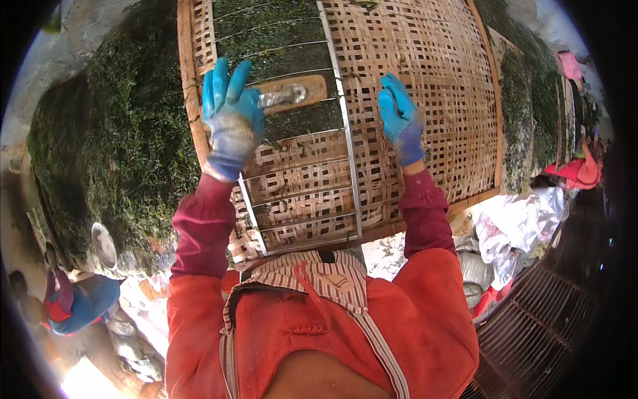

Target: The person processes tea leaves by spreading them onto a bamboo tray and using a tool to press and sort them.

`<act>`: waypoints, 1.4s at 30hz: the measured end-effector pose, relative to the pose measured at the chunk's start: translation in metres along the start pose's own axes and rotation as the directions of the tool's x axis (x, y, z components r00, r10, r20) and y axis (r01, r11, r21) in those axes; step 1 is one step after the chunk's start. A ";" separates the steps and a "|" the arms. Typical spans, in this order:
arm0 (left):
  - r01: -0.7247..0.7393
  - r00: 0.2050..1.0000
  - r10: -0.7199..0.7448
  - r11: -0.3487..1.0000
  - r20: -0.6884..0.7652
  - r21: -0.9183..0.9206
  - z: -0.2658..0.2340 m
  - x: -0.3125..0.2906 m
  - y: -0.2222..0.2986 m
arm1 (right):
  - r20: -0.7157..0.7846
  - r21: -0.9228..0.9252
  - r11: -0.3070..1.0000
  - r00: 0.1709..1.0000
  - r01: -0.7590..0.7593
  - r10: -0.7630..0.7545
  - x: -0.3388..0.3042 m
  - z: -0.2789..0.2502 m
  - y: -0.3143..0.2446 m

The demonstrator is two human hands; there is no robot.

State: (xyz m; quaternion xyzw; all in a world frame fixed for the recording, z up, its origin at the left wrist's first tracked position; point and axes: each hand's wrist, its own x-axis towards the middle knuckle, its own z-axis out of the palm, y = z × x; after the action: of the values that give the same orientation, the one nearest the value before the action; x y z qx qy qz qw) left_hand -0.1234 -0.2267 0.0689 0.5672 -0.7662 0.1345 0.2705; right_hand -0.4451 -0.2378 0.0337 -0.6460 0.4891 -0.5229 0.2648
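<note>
Left hand [232,110]: blue-gloved, fingers extended over the upper left of the frame, beside and partly over the metal fitting of a wooden block tool [309,91]. Whether it grips that fitting underneath cannot be told.

Wooden block tool: flat, long, lying crosswise within the frame over the green layer; this placing seems to keep its face against the layer and its fitting toward the palm.

Right hand [400,116]: blue-gloved, released, fingers together and loosely bent, nothing seen in it; it is over the weave to the right of the frame.

Metal frame [354,179]: pale rails with thin crossbars, flat on the weave, apparently so the rails bound the layer. Contents: dark green shredded leaf [272,36] in the far compartments; weave with stray green bits in the near ones.

Woven tray [425,93]: wood-bordered, beneath the frame; its gaps would likely let moisture through.

Green heap [133,146]: loose, left of the tray. Round pale dish [104,246]: at the heap's near edge, contents unclear.

White sacks [522,229]: crumpled, lower right, contents hidden.
</note>
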 end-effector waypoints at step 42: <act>0.495 0.739 -0.620 0.766 -0.265 -0.411 -0.198 -0.041 -0.467 | 0.338 -0.511 0.728 0.885 0.457 -0.319 0.022 0.150 -0.031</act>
State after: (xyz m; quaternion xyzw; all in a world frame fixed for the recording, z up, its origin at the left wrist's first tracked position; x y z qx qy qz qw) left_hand 0.3773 -0.2422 0.1608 0.6840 -0.5001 0.0313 0.5302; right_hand -0.2941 -0.2712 0.0220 -0.8387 0.4435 -0.3161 -0.0057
